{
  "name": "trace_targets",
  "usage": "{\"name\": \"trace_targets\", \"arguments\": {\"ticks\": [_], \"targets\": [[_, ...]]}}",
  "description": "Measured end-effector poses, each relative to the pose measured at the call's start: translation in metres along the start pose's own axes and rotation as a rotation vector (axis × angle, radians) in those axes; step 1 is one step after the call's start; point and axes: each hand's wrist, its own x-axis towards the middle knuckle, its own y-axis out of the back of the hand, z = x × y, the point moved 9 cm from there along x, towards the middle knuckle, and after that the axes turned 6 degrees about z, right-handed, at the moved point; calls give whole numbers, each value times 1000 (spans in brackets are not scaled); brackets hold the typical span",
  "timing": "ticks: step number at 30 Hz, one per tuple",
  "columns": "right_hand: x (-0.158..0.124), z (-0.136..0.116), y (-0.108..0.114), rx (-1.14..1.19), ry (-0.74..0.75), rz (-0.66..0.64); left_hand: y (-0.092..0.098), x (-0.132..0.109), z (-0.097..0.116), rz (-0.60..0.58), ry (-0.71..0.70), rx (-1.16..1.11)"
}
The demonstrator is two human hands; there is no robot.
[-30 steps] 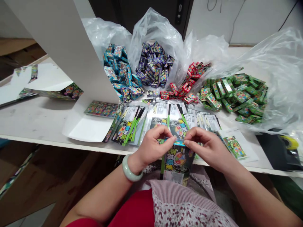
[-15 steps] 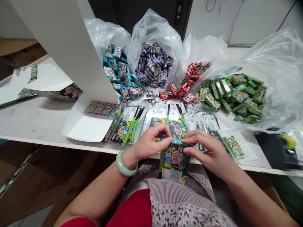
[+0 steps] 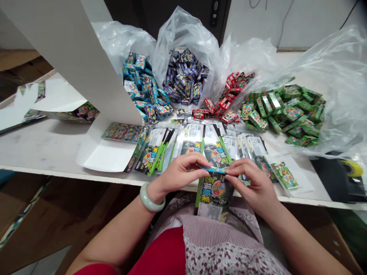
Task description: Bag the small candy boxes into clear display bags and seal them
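Left hand (image 3: 179, 173) and right hand (image 3: 252, 187) are pinching a small blue packet (image 3: 215, 170) between the fingertips, directly above a printed card sleeve (image 3: 213, 194) that is overhanging the table (image 3: 37, 151) edge. Printed sleeves (image 3: 192, 139) are lying beyond, before blue, purple, red and green heaps of packets (image 3: 185, 78) sitting on plastic bags (image 3: 183, 30).

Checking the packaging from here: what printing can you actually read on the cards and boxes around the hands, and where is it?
"米" (probable reading): large stylised print near the top of the green-edged printed card under the hands.
"米" (also uncertain): on the next card beyond it.
White label at the foot of the near card: too small to read.
Small blue box, pinched by the left hand and right hand: too small to read.
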Motion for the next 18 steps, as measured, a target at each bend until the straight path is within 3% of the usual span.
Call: {"name": "trace_targets", "arguments": {"ticks": [5, 9, 15, 18], "targets": [[-2, -3, 0, 1, 28, 32, 2, -9, 0, 88, 19, -50], [0, -5, -4, -10, 27, -17, 7, -5, -4, 142, 82, -75], [1, -5, 0, -3, 36, 2, -1, 6, -3, 48, 164, -49], [-3, -4, 0, 14, 45, -19, -6, 8, 10, -30, 78, 17]]}}
